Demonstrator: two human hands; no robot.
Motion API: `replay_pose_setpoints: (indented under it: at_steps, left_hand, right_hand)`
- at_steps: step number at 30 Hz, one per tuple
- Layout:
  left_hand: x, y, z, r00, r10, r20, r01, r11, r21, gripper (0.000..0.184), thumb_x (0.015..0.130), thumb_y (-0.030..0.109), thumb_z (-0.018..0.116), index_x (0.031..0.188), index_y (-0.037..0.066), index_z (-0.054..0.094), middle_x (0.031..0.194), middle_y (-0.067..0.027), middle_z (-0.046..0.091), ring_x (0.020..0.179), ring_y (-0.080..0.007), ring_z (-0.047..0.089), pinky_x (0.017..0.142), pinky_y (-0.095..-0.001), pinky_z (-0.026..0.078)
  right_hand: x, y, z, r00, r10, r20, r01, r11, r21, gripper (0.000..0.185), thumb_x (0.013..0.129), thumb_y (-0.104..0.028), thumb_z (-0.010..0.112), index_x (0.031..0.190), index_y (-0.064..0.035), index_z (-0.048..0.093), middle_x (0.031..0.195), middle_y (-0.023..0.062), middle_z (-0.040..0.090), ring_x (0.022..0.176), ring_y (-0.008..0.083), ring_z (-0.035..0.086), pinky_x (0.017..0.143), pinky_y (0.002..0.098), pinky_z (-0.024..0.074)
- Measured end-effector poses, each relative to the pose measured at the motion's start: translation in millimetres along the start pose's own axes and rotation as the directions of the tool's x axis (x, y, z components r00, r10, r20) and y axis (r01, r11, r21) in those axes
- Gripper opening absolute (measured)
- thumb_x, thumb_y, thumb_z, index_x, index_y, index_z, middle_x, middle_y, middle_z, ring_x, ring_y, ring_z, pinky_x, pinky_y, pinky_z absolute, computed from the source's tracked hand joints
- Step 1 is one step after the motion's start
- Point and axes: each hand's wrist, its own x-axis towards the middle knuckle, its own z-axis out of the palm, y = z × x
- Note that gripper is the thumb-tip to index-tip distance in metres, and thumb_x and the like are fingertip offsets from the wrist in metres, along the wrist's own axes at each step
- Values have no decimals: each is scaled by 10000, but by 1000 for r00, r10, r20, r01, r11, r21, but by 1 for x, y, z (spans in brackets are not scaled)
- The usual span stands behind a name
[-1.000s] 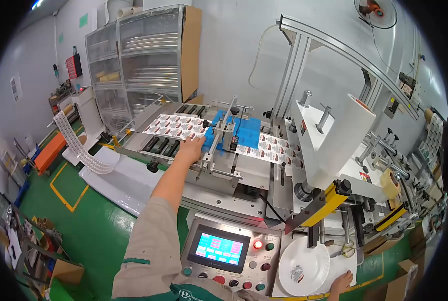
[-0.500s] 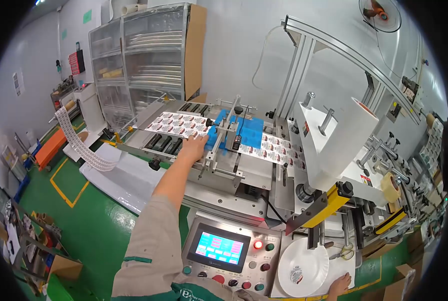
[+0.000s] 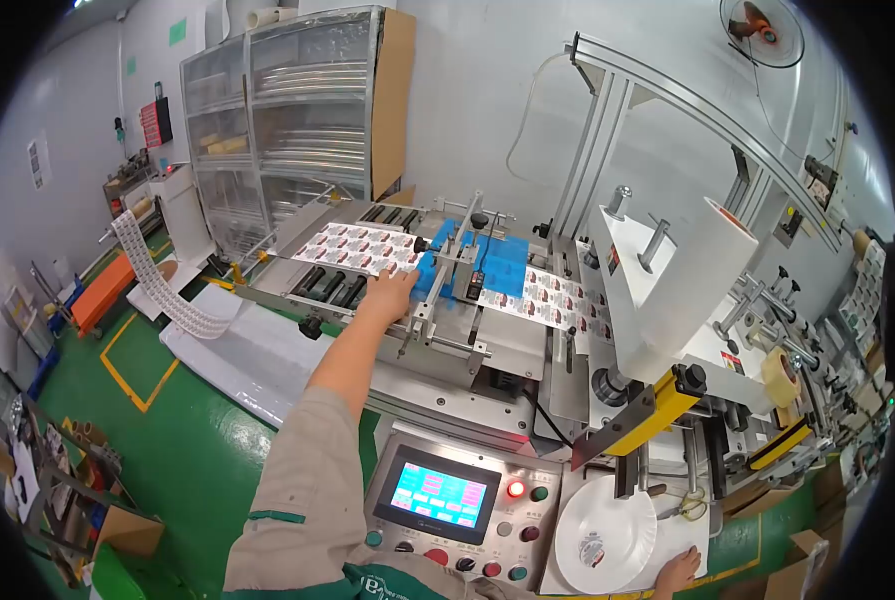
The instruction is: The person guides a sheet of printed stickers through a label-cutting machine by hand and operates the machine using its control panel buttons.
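My left hand (image 3: 391, 293) reaches forward over the machine, fingers stretched out at the near edge of a printed label web (image 3: 357, 247). Just right of the fingertips lies a blue sheet (image 3: 503, 262) under a metal crossbar frame (image 3: 455, 268). Beyond that frame, the printed web continues toward a large white film roll (image 3: 689, 290). My right hand (image 3: 678, 572), partly cut off by the bottom of the view, rests with fingers extended on a white board. Beside it sits a white plate (image 3: 622, 515) with a printed label piece (image 3: 591, 550) in it.
A control panel with a lit touchscreen (image 3: 437, 492) and several buttons is directly before me. Scissors (image 3: 693, 503) lie right of the plate. A yellow guard bar (image 3: 657, 410) juts out above it. At left, a label strip (image 3: 157, 285) hangs in a loop.
The view has shifted very slightly. Both hands stay in nearly the same places, and the label web shows no clear movement.
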Motion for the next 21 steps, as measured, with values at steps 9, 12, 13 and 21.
replay_pose_setpoints:
  at_steps: [9, 12, 13, 21]
  left_hand:
    - [3, -1, 4, 999, -9, 32, 9, 1000, 4, 611, 762, 155, 601, 1319, 190, 350, 1260, -74, 473, 1196, -356, 402, 921, -541, 341]
    - [1, 0, 0, 1000, -6, 30, 6, 1000, 5, 610, 763, 151, 601, 1318, 194, 351, 1262, -71, 472, 1200, -358, 398, 916, -541, 339]
    - [3, -2, 3, 1000, -9, 25, 9, 1000, -19, 613, 758, 146, 606, 1316, 190, 355, 1265, -67, 472, 1203, -359, 395, 923, -539, 331]
    - [5, -3, 10, 1000, -3, 8, 2, 999, 43, 654, 732, 155, 643, 1315, 183, 348, 1260, -72, 473, 1182, -350, 415, 917, -524, 343]
  right_hand:
    - [-5, -7, -12, 998, -1, 55, 0, 1000, 28, 340, 948, -280, 323, 1238, -150, 444, 1295, 66, 438, 1220, 231, 389, 898, 438, 374]
    - [-3, -5, -9, 999, 16, 42, -17, 1000, 23, 326, 951, -276, 329, 1224, -155, 458, 1292, 58, 441, 1218, 225, 391, 895, 433, 377]
    - [-2, -4, -8, 999, 19, 50, -21, 999, 32, 324, 952, -277, 326, 1220, -158, 464, 1288, 56, 446, 1211, 227, 400, 892, 435, 379]
    - [-4, -4, 0, 1000, -1, 16, 0, 999, 34, 330, 943, -274, 347, 1229, -154, 459, 1273, 61, 461, 1195, 233, 416, 884, 436, 384]
